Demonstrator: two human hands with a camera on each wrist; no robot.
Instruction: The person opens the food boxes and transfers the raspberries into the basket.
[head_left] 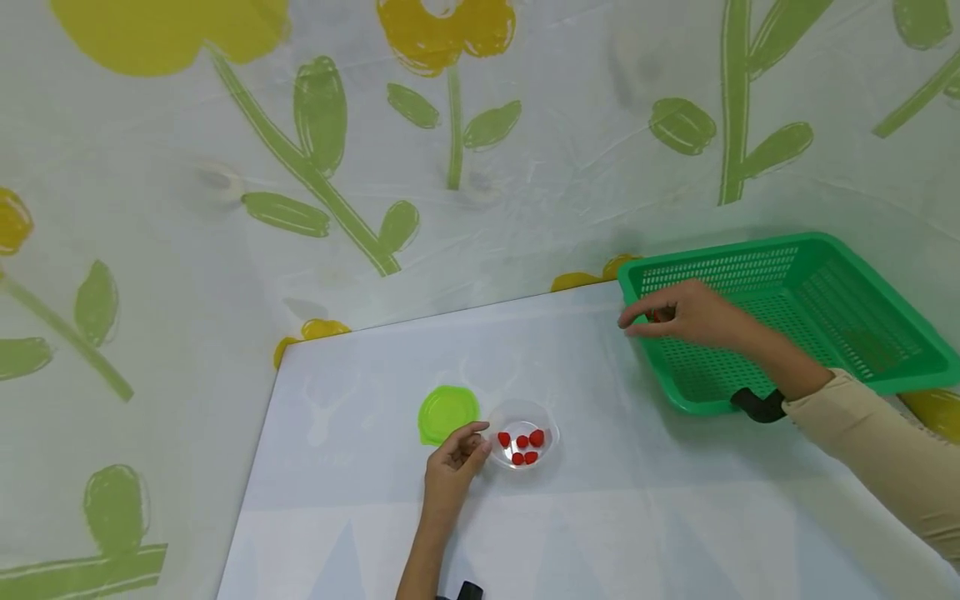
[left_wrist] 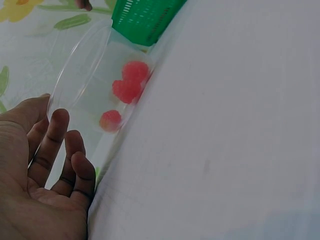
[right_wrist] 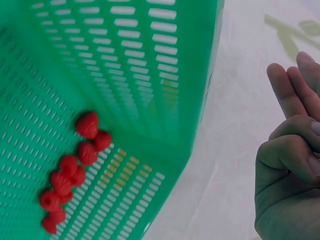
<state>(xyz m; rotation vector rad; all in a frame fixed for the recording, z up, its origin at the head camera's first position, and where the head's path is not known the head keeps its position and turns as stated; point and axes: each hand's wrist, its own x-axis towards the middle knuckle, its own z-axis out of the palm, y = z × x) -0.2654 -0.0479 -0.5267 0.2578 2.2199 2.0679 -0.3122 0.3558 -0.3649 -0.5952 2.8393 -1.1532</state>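
Note:
A clear plastic bowl with several raspberries in it stands on the table. At its left side is my left hand, fingers loosely bent, its thumb and a fingertip at the rim; no firm grip shows. Over the left edge of a green basket hovers my right hand, thumb and forefinger tips close together, other fingers curled in the right wrist view. Nothing is visible between them. More raspberries lie along a lower edge inside the basket, mostly hidden behind the hand in the head view.
A bright green lid lies left of the bowl, just beyond my left hand. The white table ends at a flower-printed curtain at the back and left. The basket occupies the right rear.

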